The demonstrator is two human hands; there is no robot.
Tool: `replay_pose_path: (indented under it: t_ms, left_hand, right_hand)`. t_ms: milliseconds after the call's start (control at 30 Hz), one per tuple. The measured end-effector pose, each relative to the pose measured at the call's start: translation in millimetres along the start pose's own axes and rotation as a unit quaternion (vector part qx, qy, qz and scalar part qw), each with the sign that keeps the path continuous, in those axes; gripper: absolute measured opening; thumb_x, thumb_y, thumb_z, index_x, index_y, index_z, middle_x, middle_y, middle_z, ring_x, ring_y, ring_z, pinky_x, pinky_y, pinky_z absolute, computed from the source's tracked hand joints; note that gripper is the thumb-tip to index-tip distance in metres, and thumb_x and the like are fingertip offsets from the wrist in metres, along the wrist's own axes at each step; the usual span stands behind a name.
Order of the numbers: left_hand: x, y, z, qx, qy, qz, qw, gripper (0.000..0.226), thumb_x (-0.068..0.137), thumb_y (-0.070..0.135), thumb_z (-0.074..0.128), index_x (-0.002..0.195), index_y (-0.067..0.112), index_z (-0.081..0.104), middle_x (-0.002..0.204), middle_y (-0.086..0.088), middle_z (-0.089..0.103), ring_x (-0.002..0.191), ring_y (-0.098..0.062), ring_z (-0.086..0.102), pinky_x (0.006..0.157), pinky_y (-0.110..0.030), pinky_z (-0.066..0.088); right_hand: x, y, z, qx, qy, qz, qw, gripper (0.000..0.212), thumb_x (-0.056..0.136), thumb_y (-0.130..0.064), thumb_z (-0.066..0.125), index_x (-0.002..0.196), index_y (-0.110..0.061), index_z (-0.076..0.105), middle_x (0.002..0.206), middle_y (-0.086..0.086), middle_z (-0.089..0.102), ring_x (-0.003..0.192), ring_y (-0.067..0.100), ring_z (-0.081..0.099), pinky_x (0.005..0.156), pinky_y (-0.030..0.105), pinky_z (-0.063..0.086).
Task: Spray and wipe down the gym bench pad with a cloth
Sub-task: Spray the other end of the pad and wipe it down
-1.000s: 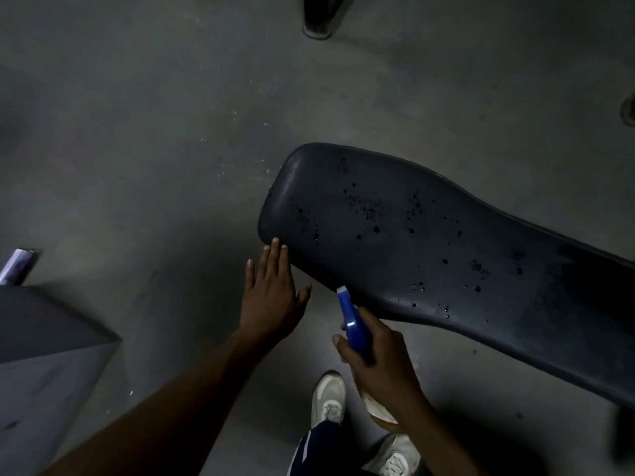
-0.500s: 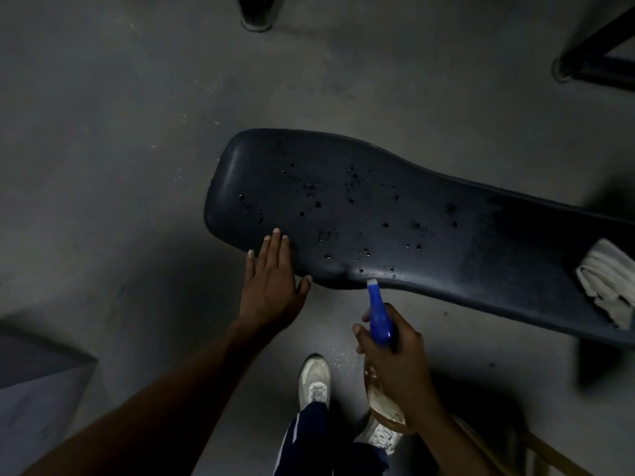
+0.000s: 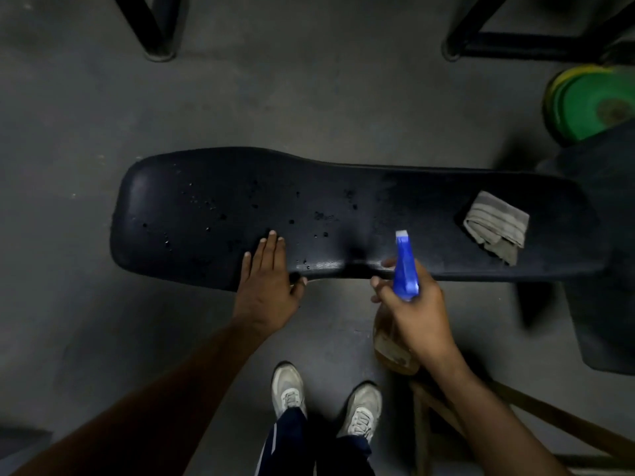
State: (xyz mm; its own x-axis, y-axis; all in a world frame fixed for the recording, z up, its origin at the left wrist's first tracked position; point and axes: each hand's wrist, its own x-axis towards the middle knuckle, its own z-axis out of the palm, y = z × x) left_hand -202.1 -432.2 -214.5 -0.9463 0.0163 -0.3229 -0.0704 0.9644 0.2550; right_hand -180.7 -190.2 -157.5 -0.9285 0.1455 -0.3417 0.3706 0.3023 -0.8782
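Spraying step in hand: right hand (image 3: 417,305) closed round spray bottle (image 3: 404,266), nozzle toward bench pad (image 3: 378,214); left hand (image 3: 269,280) flat and open on pad's near edge, holding nothing; next, probably reaching for cloth (image 3: 496,226) beyond right hand.

Dim grey concrete floor (image 3: 86,125)

Cloth (image 3: 496,225) on bench pad's (image 3: 378,207) right end.

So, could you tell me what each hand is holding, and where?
Right hand grips the spray bottle at its neck; left hand rests flat on the bench pad.
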Motion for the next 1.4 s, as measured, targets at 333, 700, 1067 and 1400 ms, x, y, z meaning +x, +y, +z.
replay_pose_path:
  t_ms: [333,700,1067,1400]
  left_hand:
    - [28,68,10,0.011,-0.009,0.066,0.998,0.082,0.096,0.053,0.04,0.158,0.012,0.006,0.167,-0.004,0.0,0.153,-0.019,0.001,0.124,-0.042,-0.001]
    - [40,100,21,0.018,-0.031,0.081,0.996,0.083,0.096,0.052,0.044,0.158,0.011,0.007,0.167,-0.004,-0.001,0.153,-0.019,0.001,0.124,-0.042,0.0]
    - [41,102,26,0.019,-0.029,0.074,0.997,0.084,0.092,0.057,0.037,0.157,0.012,0.009,0.167,-0.004,0.001,0.153,-0.019,0.003,0.122,-0.041,-0.001]
    - [40,107,29,0.017,-0.032,0.075,0.997,0.086,0.088,0.058,0.035,0.157,0.011,0.012,0.167,-0.005,0.004,0.153,-0.021,0.004,0.123,-0.044,0.002]
  right_hand:
    - [64,-37,-77,0.072,0.124,-0.089,0.986,0.024,0.083,-0.043,0.084,0.098,-0.035,0.066,0.091,-0.001,0.073,0.091,0.035,0.074,0.09,0.05,0.059]
    - [132,-56,-95,0.104,0.166,-0.173,0.965,0.033,0.089,-0.025,0.082,0.099,-0.022,0.051,0.074,-0.013,0.054,0.072,0.006,0.052,0.078,0.022,0.047]
    - [141,-26,-101,0.078,0.13,-0.14,0.978,0.048,0.077,-0.033,0.089,0.109,-0.043,0.055,0.103,-0.007,0.07,0.1,0.023,0.069,0.1,0.049,0.057]
    - [133,0,-119,0.086,0.071,-0.117,0.987,0.088,0.076,-0.02,0.091,0.149,-0.019,0.043,0.141,0.0,0.061,0.131,0.014,0.06,0.115,0.037,0.049]
